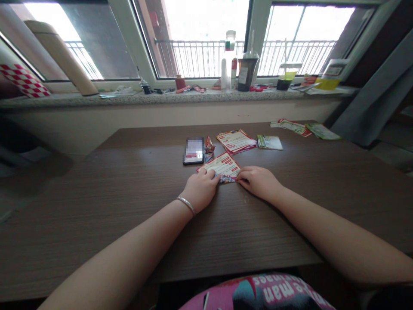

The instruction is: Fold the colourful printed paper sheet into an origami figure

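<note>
Brown wood-grain surface (135, 232), bearing a stack of red-edged leaflets (236, 140) and, nearer, one separate leaflet (222, 164). Pressed on its near-left part, left hand (200, 188), closure of grip impossible to tell; at its near-right corner, right hand (258, 181), grip pinched on it. Along its near edge, a narrow blue-patterned strip (228, 179), seemingly folded up; otherwise apparently unfolded.

Setting appeared residential: grey curtain (376, 94) hung beside window (206, 26); drink cup (245, 75) stood on speckled sill (206, 98) above wood-grain table (112, 181).
</note>
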A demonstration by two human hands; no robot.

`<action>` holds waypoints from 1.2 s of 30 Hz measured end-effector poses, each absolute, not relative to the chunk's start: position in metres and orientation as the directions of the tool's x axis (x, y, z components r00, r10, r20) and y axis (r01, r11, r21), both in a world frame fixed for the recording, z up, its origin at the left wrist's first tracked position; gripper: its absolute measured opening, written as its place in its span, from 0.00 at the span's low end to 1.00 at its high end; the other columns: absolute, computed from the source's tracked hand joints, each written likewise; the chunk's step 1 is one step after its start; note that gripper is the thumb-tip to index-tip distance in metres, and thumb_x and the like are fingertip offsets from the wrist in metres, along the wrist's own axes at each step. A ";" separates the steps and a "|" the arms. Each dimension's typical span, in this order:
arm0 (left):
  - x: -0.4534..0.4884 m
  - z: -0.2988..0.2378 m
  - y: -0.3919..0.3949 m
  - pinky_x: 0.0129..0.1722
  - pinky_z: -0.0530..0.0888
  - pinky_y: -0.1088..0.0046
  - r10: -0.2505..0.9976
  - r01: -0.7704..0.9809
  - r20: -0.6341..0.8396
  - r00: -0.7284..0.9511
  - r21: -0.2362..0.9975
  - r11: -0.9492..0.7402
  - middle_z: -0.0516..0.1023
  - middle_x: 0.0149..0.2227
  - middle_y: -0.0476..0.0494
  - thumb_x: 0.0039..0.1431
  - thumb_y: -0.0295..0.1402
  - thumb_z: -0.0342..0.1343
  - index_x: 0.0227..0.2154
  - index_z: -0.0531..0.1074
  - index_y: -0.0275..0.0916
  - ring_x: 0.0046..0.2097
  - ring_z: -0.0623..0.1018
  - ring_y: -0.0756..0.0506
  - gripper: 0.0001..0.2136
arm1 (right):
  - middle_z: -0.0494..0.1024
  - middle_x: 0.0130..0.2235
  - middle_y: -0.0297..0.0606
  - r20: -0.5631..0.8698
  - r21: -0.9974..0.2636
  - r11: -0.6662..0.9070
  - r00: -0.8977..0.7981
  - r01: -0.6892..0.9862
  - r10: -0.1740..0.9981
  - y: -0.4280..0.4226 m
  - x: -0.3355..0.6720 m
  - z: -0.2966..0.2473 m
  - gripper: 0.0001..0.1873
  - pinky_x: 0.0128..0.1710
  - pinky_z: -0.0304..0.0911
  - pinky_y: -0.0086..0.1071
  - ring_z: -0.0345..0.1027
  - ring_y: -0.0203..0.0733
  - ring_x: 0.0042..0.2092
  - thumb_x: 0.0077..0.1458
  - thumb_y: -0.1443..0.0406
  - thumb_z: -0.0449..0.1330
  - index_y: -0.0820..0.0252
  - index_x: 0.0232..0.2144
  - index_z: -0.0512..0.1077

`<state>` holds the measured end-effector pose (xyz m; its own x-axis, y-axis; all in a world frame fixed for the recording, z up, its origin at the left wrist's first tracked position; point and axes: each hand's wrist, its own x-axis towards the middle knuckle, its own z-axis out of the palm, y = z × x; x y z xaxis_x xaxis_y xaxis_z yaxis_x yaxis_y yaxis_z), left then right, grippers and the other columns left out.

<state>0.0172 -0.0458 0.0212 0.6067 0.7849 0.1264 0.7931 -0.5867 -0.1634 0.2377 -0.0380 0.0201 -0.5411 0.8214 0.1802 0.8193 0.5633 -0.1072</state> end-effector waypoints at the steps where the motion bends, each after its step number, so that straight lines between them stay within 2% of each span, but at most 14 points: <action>1: 0.018 0.020 -0.046 0.38 0.71 0.67 0.779 0.787 0.126 0.614 -0.171 -0.593 0.71 0.45 0.38 0.63 0.29 0.44 0.50 0.68 0.40 0.46 0.70 0.41 0.15 | 0.78 0.39 0.38 0.180 -0.106 0.565 -0.543 0.818 0.820 -0.038 0.238 0.020 0.12 0.43 0.60 0.30 0.69 0.41 0.44 0.60 0.63 0.52 0.56 0.34 0.76; 8: 0.020 0.020 -0.046 0.40 0.70 0.65 0.755 0.765 0.131 0.642 -0.174 -0.620 0.72 0.44 0.37 0.64 0.28 0.43 0.50 0.68 0.36 0.44 0.70 0.40 0.14 | 0.77 0.37 0.39 0.176 -0.038 0.548 -0.534 0.836 0.827 -0.039 0.237 0.023 0.13 0.37 0.59 0.30 0.69 0.41 0.40 0.60 0.62 0.52 0.57 0.33 0.76; 16: 0.021 0.023 -0.051 0.34 0.70 0.67 0.777 0.784 0.125 0.617 -0.178 -0.595 0.72 0.45 0.38 0.64 0.33 0.43 0.55 0.62 0.45 0.43 0.71 0.39 0.17 | 0.77 0.39 0.37 0.183 -0.043 0.547 -0.532 0.836 0.827 -0.040 0.237 0.023 0.12 0.37 0.59 0.30 0.69 0.41 0.41 0.60 0.62 0.52 0.53 0.37 0.76; 24: 0.021 0.024 -0.052 0.34 0.70 0.66 0.776 0.785 0.132 0.616 -0.181 -0.593 0.72 0.44 0.38 0.64 0.33 0.44 0.54 0.64 0.45 0.42 0.72 0.40 0.17 | 0.78 0.42 0.35 0.208 -0.051 0.550 -0.530 0.834 0.822 -0.037 0.239 0.019 0.14 0.38 0.60 0.30 0.69 0.40 0.44 0.61 0.61 0.51 0.50 0.39 0.77; 36: 0.020 0.020 -0.049 0.37 0.69 0.65 0.760 0.779 0.171 0.627 -0.160 -0.606 0.72 0.43 0.38 0.63 0.33 0.45 0.53 0.66 0.45 0.43 0.71 0.39 0.17 | 0.77 0.38 0.35 0.209 -0.020 0.541 -0.526 0.841 0.824 -0.039 0.239 0.020 0.13 0.36 0.59 0.30 0.70 0.40 0.41 0.61 0.60 0.52 0.50 0.39 0.77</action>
<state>0.0200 -0.0491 0.0204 0.6268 0.7602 0.1709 0.7790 -0.6064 -0.1596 0.2388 -0.0389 0.0198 -0.5259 0.8244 0.2095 0.8406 0.5413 -0.0198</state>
